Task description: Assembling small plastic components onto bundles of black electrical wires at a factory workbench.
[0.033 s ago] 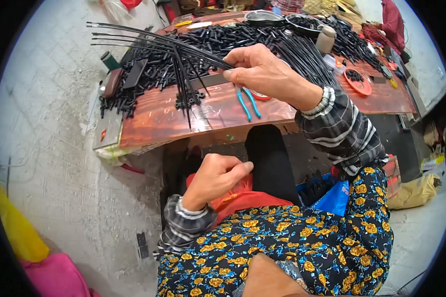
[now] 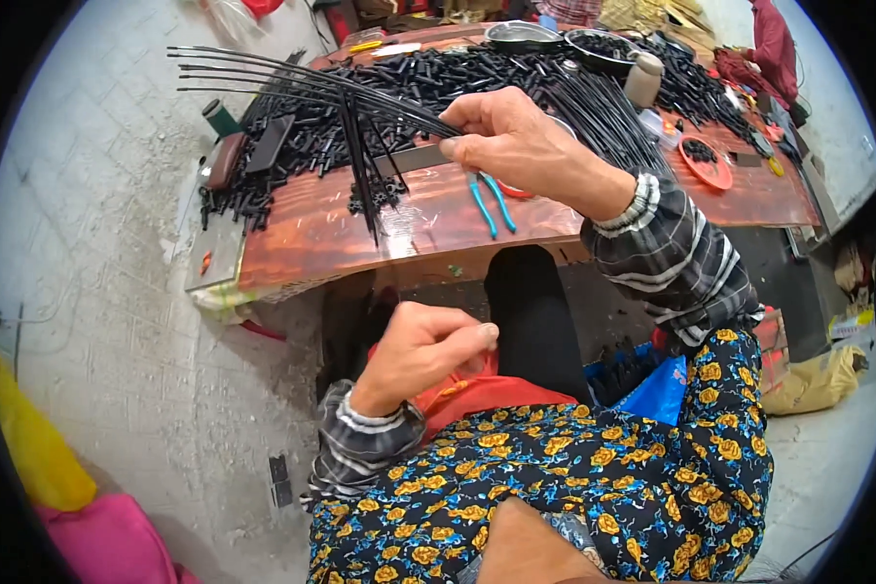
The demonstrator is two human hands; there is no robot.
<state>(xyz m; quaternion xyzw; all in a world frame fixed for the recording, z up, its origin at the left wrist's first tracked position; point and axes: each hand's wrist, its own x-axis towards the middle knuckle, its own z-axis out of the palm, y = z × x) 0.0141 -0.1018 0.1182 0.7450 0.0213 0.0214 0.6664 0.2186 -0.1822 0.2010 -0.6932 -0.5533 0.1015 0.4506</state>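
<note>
Above the table's near side, my right hand pinches a bunch of thin black rods between thumb and fingers. Some of them stretch out to the left, and others hang down toward the tabletop. My left hand is low over my lap, its fingers curled and the thumb pressed along them. Whatever it may hold is hidden. Behind the rods spreads a heap of short black tubular parts. Below my right hand lie pliers with teal handles. A small cluster of black ring-like pieces sits behind the hanging rods.
More black rods lie on the reddish wooden table. An orange dish of small black parts, a beige bottle and metal bowls stand farther back. Another person's red sleeve shows far right. A blue bag is beside my legs.
</note>
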